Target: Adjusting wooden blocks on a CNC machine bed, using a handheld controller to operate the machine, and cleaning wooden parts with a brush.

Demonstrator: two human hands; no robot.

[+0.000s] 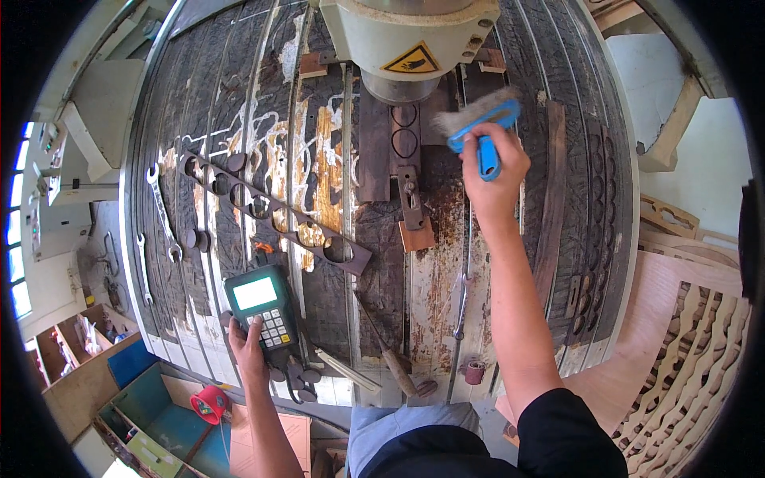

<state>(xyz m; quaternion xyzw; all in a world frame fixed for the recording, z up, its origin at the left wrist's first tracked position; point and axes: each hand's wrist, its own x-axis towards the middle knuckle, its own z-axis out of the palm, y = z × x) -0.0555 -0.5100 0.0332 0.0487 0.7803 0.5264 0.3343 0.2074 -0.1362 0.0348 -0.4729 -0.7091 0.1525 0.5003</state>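
Note:
My left hand (pixel 249 354) grips a dark handheld keypad controller (pixel 276 315) with a lit screen, its thumb on the keys. The controller is over the near left of a slotted machine bed (pixel 446 350). In my right hand (pixel 500 175) is a blue-handled bench brush (pixel 488 126), its pale bristles pointing left, just right of the machine's spindle head (pixel 410 40). Below the spindle lies a dark wood board (pixel 405 135) with round cuts, held by a metal clamp (pixel 411 199). Whether the bristles touch anything I cannot tell.
A dark wood strip with round holes (pixel 279 217) lies diagonally on the bed. Wrenches (pixel 164 211) rest at its left; another wrench (pixel 461 307) and a wooden-handled tool (pixel 394 370) are near the front. Wavy cut wood pieces (pixel 677 382) stand right, a red bucket (pixel 210 405) lower left.

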